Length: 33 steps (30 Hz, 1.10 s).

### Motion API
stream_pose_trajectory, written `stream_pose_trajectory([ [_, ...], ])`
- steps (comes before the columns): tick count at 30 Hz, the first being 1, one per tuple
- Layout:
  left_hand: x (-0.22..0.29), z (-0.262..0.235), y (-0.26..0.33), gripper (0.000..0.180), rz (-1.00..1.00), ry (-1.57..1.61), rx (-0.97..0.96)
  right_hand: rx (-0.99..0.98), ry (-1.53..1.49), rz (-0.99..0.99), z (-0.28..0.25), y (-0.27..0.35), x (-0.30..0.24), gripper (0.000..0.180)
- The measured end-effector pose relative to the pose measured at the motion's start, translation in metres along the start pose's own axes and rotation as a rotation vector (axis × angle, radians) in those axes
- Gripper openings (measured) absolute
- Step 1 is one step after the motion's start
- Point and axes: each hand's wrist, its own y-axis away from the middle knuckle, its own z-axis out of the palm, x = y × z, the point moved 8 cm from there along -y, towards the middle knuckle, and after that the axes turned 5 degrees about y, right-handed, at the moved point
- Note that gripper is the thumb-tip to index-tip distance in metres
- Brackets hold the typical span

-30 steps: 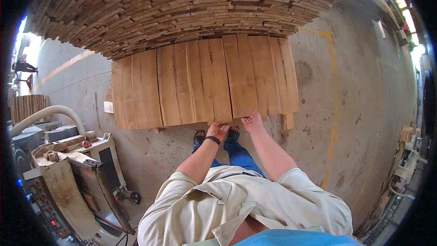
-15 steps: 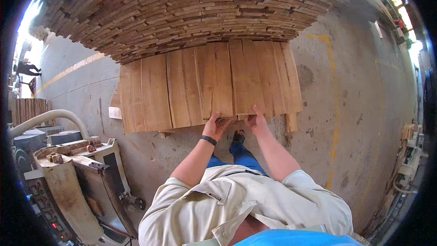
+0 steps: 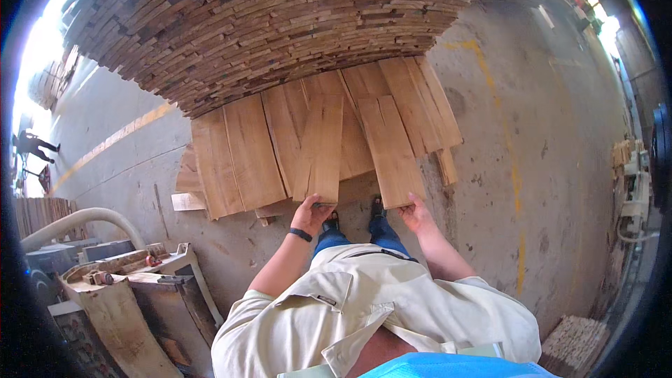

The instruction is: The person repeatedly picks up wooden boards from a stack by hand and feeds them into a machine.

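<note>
My left hand (image 3: 312, 215) is closed on the near end of a wooden board (image 3: 322, 147), its thumb on the top face. In my right hand (image 3: 416, 214) is the near corner of a second wooden board (image 3: 390, 150). Both boards are pulled toward me past the others, their far ends still over the layer beneath, and a gap lies between them. Under and beside them, several flat planks (image 3: 252, 150) lie side by side, grain running away from me. A narrow offcut (image 3: 446, 166) sticks out at the layer's right.
A tall stack of boards (image 3: 301, 21) rises behind the planks. At lower left stands a machine (image 3: 119, 308) with a pale hose (image 3: 84, 218). Yellow lines (image 3: 514, 175) mark the concrete floor. A distant person (image 3: 35, 145) is at far left. A wood bundle (image 3: 577, 343) sits lower right.
My hands have moved apart and toward me, each drawing a board out from the layer. The two boards were lying close together before and now angle away from each other.
</note>
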Motion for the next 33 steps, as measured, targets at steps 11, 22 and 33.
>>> stream_pose_trajectory([
  [11,-0.004,-0.021,0.090,0.028,0.113,-0.024,-0.064,-0.008,0.274,-0.329,-0.013,0.056,0.012,0.051],
  [22,-0.072,-0.112,0.227,0.033,0.314,0.071,-0.078,-0.205,0.192,-0.151,-0.044,0.155,0.059,0.051],
  [33,-0.106,-0.191,0.418,0.041,0.711,0.281,-0.093,-0.480,0.372,0.216,-0.019,0.218,0.156,0.051],
])
